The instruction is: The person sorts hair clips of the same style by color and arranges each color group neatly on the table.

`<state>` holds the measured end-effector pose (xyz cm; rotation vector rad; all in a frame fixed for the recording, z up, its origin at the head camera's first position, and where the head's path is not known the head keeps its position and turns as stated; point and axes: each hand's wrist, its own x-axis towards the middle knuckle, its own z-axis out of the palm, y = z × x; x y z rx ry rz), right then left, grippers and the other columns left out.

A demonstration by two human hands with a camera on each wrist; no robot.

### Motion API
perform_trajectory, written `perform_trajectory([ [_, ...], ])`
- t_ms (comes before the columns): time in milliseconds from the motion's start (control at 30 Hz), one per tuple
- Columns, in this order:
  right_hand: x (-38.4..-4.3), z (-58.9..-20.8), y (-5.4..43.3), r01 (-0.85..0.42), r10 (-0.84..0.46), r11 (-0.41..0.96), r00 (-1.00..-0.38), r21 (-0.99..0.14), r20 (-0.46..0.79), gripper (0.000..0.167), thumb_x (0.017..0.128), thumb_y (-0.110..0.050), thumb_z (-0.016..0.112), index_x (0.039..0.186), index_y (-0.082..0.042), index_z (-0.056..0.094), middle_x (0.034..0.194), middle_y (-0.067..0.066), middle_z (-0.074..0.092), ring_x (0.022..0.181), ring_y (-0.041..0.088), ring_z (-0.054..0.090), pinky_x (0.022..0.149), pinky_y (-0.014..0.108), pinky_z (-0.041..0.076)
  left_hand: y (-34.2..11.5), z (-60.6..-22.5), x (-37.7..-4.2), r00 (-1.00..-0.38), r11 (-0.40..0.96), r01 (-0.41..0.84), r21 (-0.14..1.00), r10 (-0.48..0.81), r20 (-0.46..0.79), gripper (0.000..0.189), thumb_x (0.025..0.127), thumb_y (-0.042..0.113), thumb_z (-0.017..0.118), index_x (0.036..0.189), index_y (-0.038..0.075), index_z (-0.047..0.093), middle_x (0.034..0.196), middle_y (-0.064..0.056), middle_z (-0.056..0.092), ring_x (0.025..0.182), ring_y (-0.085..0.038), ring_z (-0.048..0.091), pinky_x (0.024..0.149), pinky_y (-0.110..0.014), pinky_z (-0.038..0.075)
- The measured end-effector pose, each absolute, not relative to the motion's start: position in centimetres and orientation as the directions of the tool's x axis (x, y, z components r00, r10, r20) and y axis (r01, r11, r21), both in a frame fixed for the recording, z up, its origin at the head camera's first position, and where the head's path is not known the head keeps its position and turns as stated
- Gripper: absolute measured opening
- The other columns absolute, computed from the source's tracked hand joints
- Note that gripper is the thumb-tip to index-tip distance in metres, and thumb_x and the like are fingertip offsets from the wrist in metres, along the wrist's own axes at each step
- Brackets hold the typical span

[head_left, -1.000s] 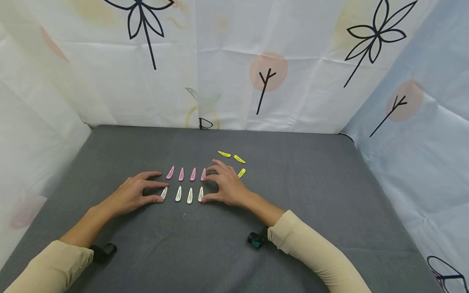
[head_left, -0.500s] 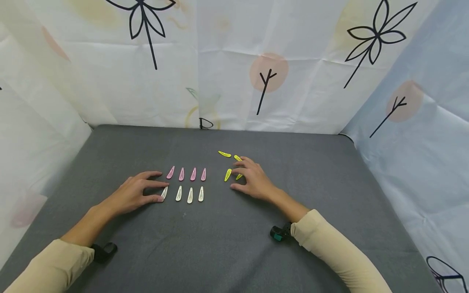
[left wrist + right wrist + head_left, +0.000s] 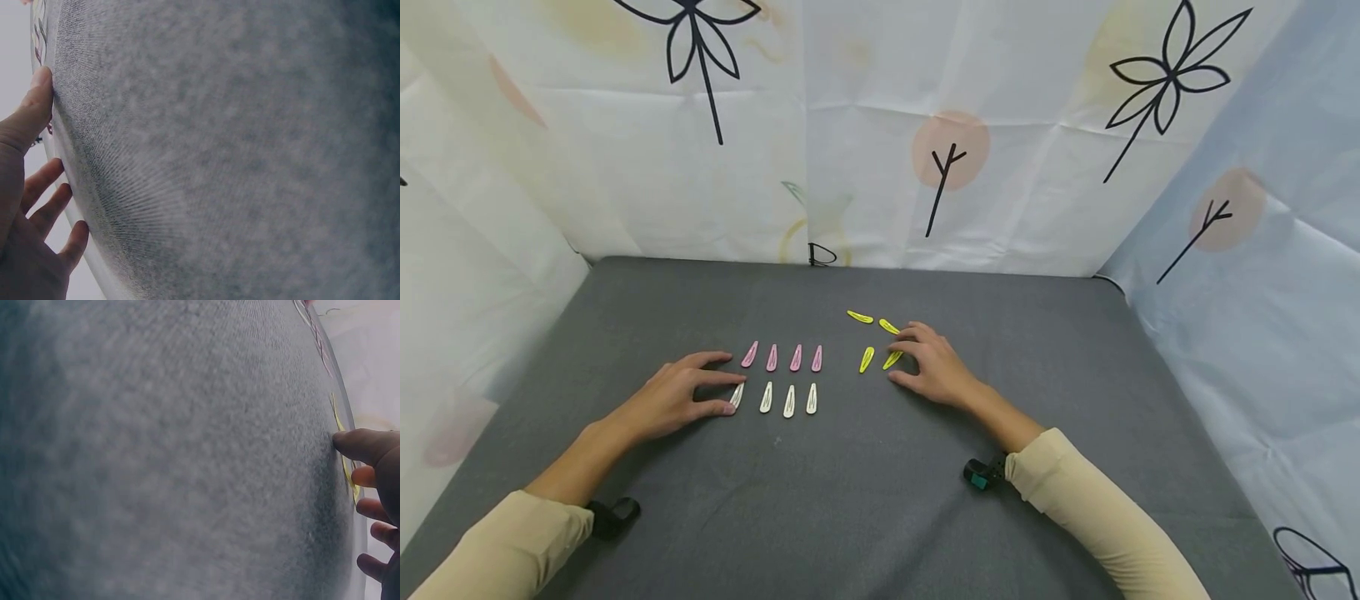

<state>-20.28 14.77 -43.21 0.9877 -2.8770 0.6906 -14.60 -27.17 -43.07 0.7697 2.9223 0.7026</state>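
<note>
Several white snap hair clips lie in a row on the grey cloth, below a row of pink snap hair clips. My left hand rests at the left end, thumb and index finger spread at the two ends of the leftmost white clip. To the right, my right hand is beside the yellow snap hair clips, its thumb and index finger apart around one tilted yellow clip. Whether they touch it I cannot tell. Another yellow clip lies just left of that hand.
Two more yellow clips lie farther back, one at a slant and one partly behind the right fingertips. Grey cloth covers the table. Printed white curtains stand behind it and at both sides.
My right hand has moved right from the right ends of the pink and white rows to the yellow clips, uncovering one yellow clip. The left hand has stayed in place.
</note>
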Motion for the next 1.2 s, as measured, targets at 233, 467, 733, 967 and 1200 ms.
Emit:
perform_trajectory([
  [233, -20.2, -43.2, 15.2, -0.585, -0.564, 0.712, -0.806, -0.389, 0.181, 0.036, 0.090, -0.027, 0.076, 0.119, -0.007, 0.072, 0.133, 0.016, 0.057, 0.141, 0.037, 0.035, 0.105, 0.064, 0.033, -27.1, -43.0, -14.6, -0.876, 0.775, 0.460, 0.434, 0.477, 0.076, 0.049, 0.083, 0.041, 0.080, 0.125, 0.018, 0.072, 0.140, -0.019, 0.053, 0.130, -0.043, 0.046, 0.097, -0.068, 0.033],
  [467, -19.7, -43.2, 15.7, -0.595, -0.570, 0.715, -0.800, -0.366, 0.188, 0.032, 0.090, -0.026, 0.076, 0.115, -0.007, 0.073, 0.133, 0.016, 0.058, 0.142, 0.037, 0.036, 0.105, 0.064, 0.033, -27.1, -43.0, -14.6, -0.878, 0.778, 0.454, 0.435, 0.474, 0.069, 0.048, 0.083, 0.041, 0.080, 0.125, 0.018, 0.072, 0.141, -0.019, 0.052, 0.130, -0.043, 0.046, 0.097, -0.067, 0.033],
  [733, -19.1, -43.2, 15.8, -0.633, -0.607, 0.693, -0.771, -0.345, 0.194, 0.034, 0.089, -0.028, 0.076, 0.115, -0.007, 0.072, 0.132, 0.015, 0.059, 0.141, 0.036, 0.037, 0.104, 0.061, 0.035, -27.1, -43.0, -14.7, -0.877, 0.781, 0.454, 0.430, 0.476, 0.062, 0.049, 0.083, 0.043, 0.079, 0.125, 0.018, 0.072, 0.141, -0.019, 0.052, 0.130, -0.043, 0.045, 0.096, -0.067, 0.033],
  [967, -19.5, -43.1, 15.3, -0.583, -0.539, 0.724, -0.812, -0.368, 0.224, 0.045, 0.089, -0.036, 0.076, 0.121, -0.005, 0.070, 0.131, 0.015, 0.058, 0.140, 0.035, 0.038, 0.103, 0.062, 0.036, -27.1, -43.0, -14.8, -0.881, 0.787, 0.444, 0.428, 0.470, 0.052, 0.050, 0.083, 0.044, 0.079, 0.125, 0.018, 0.072, 0.141, -0.019, 0.053, 0.130, -0.043, 0.045, 0.096, -0.067, 0.033],
  [1200, -20.0, -43.2, 14.9, -0.555, -0.510, 0.728, -0.831, -0.402, 0.222, 0.046, 0.092, -0.036, 0.073, 0.125, -0.005, 0.069, 0.131, 0.015, 0.058, 0.139, 0.036, 0.040, 0.103, 0.061, 0.036, -27.1, -42.9, -14.7, -0.880, 0.783, 0.444, 0.436, 0.473, 0.047, 0.049, 0.083, 0.043, 0.079, 0.125, 0.018, 0.072, 0.140, -0.020, 0.053, 0.130, -0.044, 0.045, 0.096, -0.069, 0.033],
])
